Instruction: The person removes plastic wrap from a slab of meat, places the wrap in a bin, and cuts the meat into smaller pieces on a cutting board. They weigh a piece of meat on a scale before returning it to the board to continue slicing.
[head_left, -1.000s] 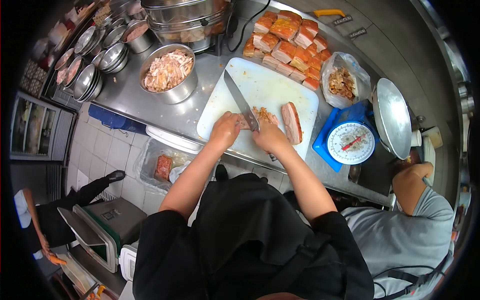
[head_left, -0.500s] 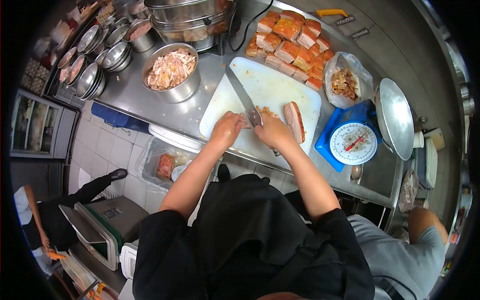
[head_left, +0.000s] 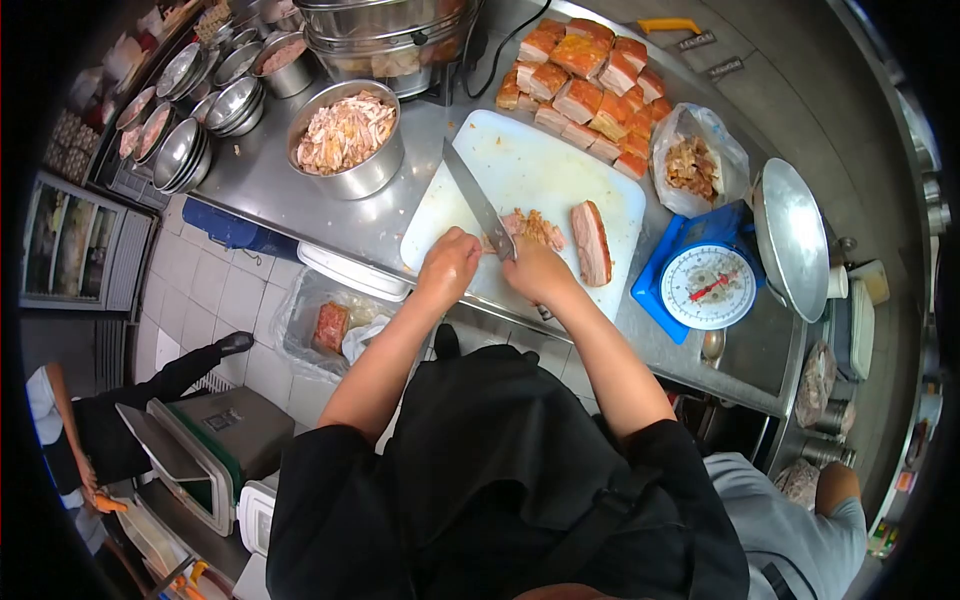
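My right hand (head_left: 537,273) is wrapped round the handle of a long knife (head_left: 474,192), whose blade points up and left over the white cutting board (head_left: 560,168). My left hand (head_left: 447,265) is closed at the board's near left part, with a bit of meat (head_left: 487,243) just beside its fingertips, partly hidden; whether the fingers grip it is unclear. Small chopped pieces (head_left: 535,228) lie right of the blade. Farther right on the board rests a strip of pork with browned skin (head_left: 591,243).
Behind the board are stacked pork blocks (head_left: 580,100). A bag of scraps (head_left: 691,165) and a blue scale (head_left: 708,287) stand right. A steel pot of sliced meat (head_left: 346,140) is left. A co-worker in grey (head_left: 790,520) is at lower right, another person (head_left: 100,430) far left.
My right hand and the knife have shifted slightly left and down, showing more of the chopped pieces. The co-worker in grey has moved lower.
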